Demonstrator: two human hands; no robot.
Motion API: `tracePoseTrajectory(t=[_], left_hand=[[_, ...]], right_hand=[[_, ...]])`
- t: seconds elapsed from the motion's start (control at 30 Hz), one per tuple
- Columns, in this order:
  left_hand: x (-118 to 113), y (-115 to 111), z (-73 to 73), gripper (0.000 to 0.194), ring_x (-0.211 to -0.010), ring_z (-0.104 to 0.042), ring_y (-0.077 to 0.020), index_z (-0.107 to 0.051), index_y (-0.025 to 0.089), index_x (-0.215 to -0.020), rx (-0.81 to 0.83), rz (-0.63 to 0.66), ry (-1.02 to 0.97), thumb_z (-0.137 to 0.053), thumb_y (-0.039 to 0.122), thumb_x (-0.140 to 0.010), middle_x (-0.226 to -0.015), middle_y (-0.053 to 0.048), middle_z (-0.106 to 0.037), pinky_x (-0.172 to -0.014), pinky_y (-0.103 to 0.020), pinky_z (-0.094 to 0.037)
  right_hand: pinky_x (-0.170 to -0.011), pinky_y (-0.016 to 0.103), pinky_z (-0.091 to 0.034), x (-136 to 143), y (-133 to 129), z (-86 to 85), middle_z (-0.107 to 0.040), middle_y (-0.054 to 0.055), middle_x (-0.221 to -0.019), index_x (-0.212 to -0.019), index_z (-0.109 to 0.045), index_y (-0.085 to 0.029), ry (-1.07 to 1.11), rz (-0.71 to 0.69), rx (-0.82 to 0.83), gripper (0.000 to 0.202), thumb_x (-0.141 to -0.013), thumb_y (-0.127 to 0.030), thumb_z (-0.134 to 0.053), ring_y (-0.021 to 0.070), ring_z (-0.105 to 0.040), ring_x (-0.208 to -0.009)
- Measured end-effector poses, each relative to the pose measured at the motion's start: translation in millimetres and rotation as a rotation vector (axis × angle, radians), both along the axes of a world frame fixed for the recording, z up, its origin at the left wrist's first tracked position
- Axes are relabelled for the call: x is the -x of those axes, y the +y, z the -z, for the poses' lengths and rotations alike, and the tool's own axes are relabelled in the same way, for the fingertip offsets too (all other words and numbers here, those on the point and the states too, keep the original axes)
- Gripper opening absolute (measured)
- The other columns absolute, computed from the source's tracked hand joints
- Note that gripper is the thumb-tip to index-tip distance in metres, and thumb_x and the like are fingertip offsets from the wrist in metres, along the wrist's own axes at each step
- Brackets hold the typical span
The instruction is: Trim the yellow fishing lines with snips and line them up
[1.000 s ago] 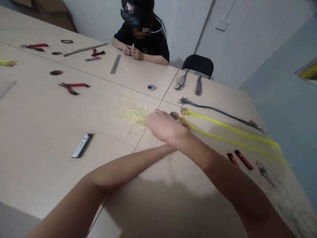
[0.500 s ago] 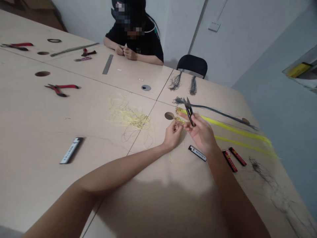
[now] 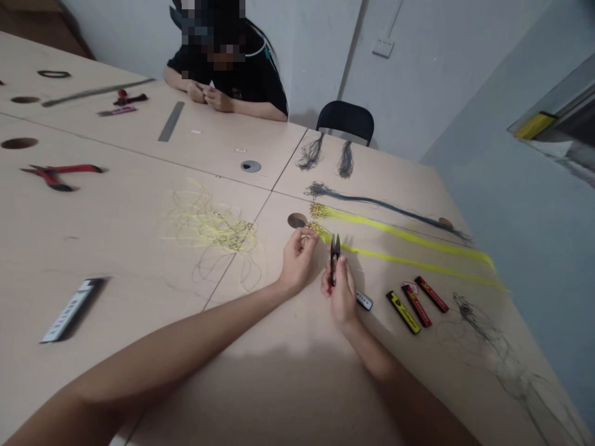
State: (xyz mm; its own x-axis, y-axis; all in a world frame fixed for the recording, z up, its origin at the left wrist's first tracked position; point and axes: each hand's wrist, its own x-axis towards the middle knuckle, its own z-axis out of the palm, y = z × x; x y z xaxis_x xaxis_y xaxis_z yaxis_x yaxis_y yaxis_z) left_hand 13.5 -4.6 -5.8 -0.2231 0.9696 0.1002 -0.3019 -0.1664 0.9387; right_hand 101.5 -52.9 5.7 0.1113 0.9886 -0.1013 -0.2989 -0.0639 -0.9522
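Observation:
My left hand [image 3: 296,259] is closed in a pinch at the gold-coloured ends of the lower yellow line bundle [image 3: 372,251]. What its fingertips grip is tiny; it looks like a thin yellow line. Beside it, my right hand [image 3: 343,288] is wrapped round black thread snips [image 3: 334,253], their blades pointing away from me and slightly apart. Just beyond lies a second yellow line bundle [image 3: 395,230], also with gold-coloured ends. A loose tangle of yellow lines [image 3: 223,226] spreads on the table left of my hands.
Past the yellow bundles lies a dark line bundle [image 3: 381,203]. Narrow boxes, one yellow [image 3: 403,313], lie right of my hands; a white one [image 3: 72,310] is at left. Red-handled pliers [image 3: 60,174] rest far left. Opposite sits a person [image 3: 253,80] in black. The table has a round hole [image 3: 297,220].
My right hand has drawn back from the left hand, and the snips have come down nearer to me. A yellow box has come into sight. The whole view has shifted to the right.

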Motion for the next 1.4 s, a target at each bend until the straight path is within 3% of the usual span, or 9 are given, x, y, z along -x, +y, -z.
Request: tracePoseTrajectory(t=[0.13,0.23,0.33,0.53,0.73,0.93,1.17,1.4], left_hand=[[1.1,-0.9,-4.9,0.033,-0.045,-0.028,-0.0077,-0.054,0.021,-0.078,-0.032,0.0,0.044,-0.07,0.049,-0.082,-0.05,0.009,-0.032,-0.045,-0.022,-0.023],[1.0,-1.8,-7.5,0.039,-0.045,-0.026,-0.0079,-0.053,0.021,-0.078,-0.065,0.01,0.074,-0.07,0.056,-0.08,-0.049,0.01,-0.031,-0.045,-0.023,-0.021],[1.3,-3.9,-8.4,0.041,-0.045,-0.025,-0.008,-0.055,0.02,-0.08,-0.09,0.017,0.124,-0.068,0.059,-0.08,-0.05,0.009,-0.03,-0.046,-0.024,-0.02],[1.9,-8.2,-9.9,0.034,-0.047,-0.026,-0.0089,-0.057,0.02,-0.082,-0.124,0.032,0.201,-0.066,0.053,-0.085,-0.051,0.009,-0.031,-0.047,-0.025,-0.022],[0.4,-8.6,-6.5,0.027,-0.051,-0.04,-0.0098,-0.057,0.02,-0.086,-0.116,0.064,0.2,-0.063,0.046,-0.088,-0.058,0.005,-0.051,-0.053,-0.024,-0.033],[0.4,-8.5,-2.1,0.021,-0.051,-0.045,-0.0096,-0.058,0.02,-0.088,-0.136,0.075,0.266,-0.06,0.04,-0.091,-0.054,0.007,-0.047,-0.053,-0.022,-0.035],[-1.6,-11.2,-6.9,0.018,-0.05,-0.043,-0.0083,-0.056,0.019,-0.088,-0.22,0.098,0.309,-0.058,0.037,-0.092,-0.057,0.007,-0.049,-0.051,-0.02,-0.036],[-0.2,-14.0,-11.1,0.02,-0.048,-0.035,-0.0077,-0.055,0.019,-0.081,-0.225,0.098,0.408,-0.057,0.035,-0.092,-0.054,0.008,-0.042,-0.047,-0.019,-0.03]], right_hand=[[-0.04,0.021,-0.029,-14.8,14.2,2.7,-0.045,-0.005,-0.066,-0.1,-0.061,-0.02,-0.062,0.067,-0.056,0.051,-0.079,-0.067,-0.061,0.0069,-0.035,-0.045],[-0.042,0.021,-0.03,-20.3,15.2,6.7,-0.05,-0.003,-0.071,-0.097,-0.062,-0.02,-0.101,-0.009,-0.085,0.04,-0.084,-0.058,-0.061,0.0069,-0.037,-0.048],[-0.044,0.021,-0.028,-20.7,12.2,7.7,-0.046,-0.003,-0.071,-0.098,-0.063,-0.02,-0.099,-0.056,-0.102,0.034,-0.09,-0.052,-0.056,0.007,-0.034,-0.051],[-0.04,0.019,-0.024,-18.6,11.8,5.5,-0.04,-0.005,-0.068,-0.096,-0.063,-0.022,-0.051,-0.058,-0.078,0.039,-0.085,-0.059,-0.062,0.0059,-0.028,-0.048],[-0.033,0.019,-0.019,-20.5,10.1,7.6,-0.038,-0.007,-0.065,-0.093,-0.057,-0.023,-0.044,-0.175,-0.022,0.047,-0.083,-0.07,-0.058,0.0045,-0.024,-0.041],[-0.032,0.018,-0.016,-20.6,9.0,5.3,-0.03,-0.01,-0.057,-0.076,-0.046,-0.022,-0.025,-0.227,0.019,0.053,-0.079,-0.073,-0.059,0.0034,-0.021,-0.037],[-0.034,0.017,-0.016,-21.6,10.2,4.6,-0.03,-0.011,-0.056,-0.074,-0.041,-0.022,0.007,-0.226,0.036,0.051,-0.081,-0.07,-0.059,0.0027,-0.021,-0.037],[-0.035,0.018,-0.016,-22.1,11.1,6.0,-0.029,-0.011,-0.054,-0.072,-0.04,-0.022,0.036,-0.208,0.048,0.053,-0.08,-0.07,-0.06,0.003,-0.02,-0.037]])
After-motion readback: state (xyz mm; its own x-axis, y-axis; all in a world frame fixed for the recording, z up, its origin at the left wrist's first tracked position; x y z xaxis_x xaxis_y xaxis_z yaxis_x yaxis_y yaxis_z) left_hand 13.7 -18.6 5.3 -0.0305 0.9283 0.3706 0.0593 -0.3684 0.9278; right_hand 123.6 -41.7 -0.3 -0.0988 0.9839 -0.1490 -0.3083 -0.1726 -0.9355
